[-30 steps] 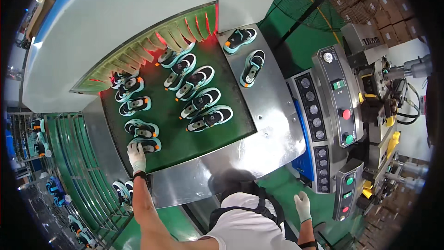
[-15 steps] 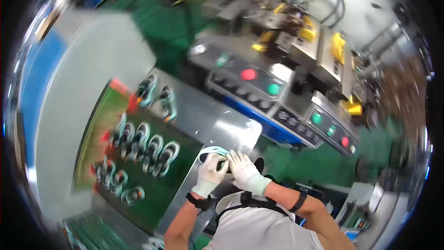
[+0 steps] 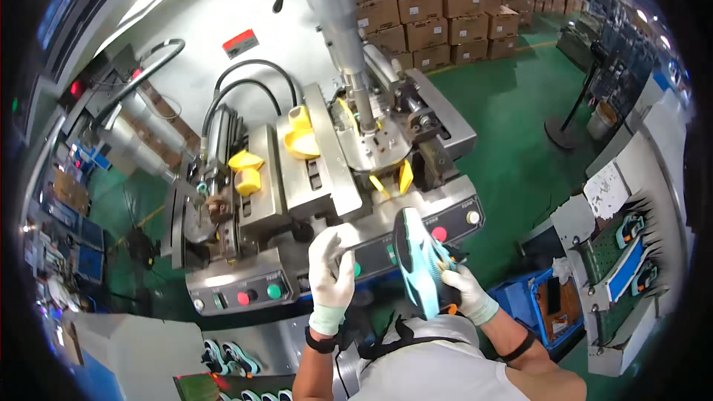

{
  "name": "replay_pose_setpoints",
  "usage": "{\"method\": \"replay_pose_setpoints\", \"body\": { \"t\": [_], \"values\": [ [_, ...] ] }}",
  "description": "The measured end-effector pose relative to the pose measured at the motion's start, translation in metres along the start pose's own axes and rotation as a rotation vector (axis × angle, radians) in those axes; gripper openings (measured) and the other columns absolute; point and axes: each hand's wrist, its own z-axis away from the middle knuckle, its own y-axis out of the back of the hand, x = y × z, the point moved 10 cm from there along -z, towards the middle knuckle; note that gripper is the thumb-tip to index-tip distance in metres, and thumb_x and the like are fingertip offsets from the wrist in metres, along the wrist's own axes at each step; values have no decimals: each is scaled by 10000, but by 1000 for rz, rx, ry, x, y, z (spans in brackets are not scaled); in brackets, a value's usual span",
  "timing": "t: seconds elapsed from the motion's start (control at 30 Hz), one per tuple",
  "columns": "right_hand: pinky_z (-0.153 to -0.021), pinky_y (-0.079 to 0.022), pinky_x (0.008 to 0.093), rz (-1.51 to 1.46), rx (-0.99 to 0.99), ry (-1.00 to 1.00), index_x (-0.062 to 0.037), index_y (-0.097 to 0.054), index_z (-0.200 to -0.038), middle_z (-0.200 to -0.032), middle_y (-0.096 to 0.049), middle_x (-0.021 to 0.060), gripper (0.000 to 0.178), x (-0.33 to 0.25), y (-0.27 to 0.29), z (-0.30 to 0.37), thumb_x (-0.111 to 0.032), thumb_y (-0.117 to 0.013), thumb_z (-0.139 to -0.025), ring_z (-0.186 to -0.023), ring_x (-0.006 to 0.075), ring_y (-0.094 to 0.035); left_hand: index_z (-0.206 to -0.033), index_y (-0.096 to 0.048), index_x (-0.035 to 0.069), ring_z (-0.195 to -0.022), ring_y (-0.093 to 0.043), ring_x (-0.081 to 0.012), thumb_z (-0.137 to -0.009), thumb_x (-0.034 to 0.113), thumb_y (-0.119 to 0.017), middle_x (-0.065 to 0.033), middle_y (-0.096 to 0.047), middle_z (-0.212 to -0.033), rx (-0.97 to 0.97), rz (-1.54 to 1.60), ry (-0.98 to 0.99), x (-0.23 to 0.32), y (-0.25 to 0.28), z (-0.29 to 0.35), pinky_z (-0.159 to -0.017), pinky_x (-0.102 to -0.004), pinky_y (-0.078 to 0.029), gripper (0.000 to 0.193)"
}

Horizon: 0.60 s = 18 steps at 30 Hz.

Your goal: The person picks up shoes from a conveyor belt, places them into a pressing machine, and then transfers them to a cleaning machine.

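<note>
I saw the right hand [image 3: 466, 293] clasping a teal-and-black shoe [image 3: 420, 263] in front of the control panel [image 3: 462, 223], the left hand [image 3: 330, 278] empty with fingers spread, and judged the shoe light, soft-topped, best held along its firmer sole.

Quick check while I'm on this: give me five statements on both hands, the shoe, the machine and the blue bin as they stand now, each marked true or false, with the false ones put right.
1. The right hand holds a shoe. True.
2. The left hand grips that same shoe. False: it is apart from the shoe and holds nothing.
3. Yellow pieces sit on the metal machine. True.
4. The blue bin is on the left side of the view. False: it is on the right, beyond the right hand.
5. Cardboard boxes are stacked in the background. True.
</note>
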Motion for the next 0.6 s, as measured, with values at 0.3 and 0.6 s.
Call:
{"method": "replay_pose_setpoints", "body": {
  "t": [0.3,0.6],
  "values": [
    [-906,-550,375,-233,140,144,15,-517,-1321,-1195,-653,108,599,-43,69,-32,-303,-747,-869,-1045,219,-663,-1267,-537,-7,-1047,-628,-219,-893,-18,-636,-153,-557,-1212,-139,-155,83,-39,-57,-24,-847,-306,-554,387],
    [-950,-539,373,-218,107,224,-10,-481,-1378,-1263,-628,96,668,-37,41,-50,-363,-737,-873,-1099,219,-646,-1305,-524,-13,-1027,-649,-253,-898,40,-650,-172,-584,-1212,-189,-182,171,-49,-43,-6,-884,-328,-530,430]
  ]
}}
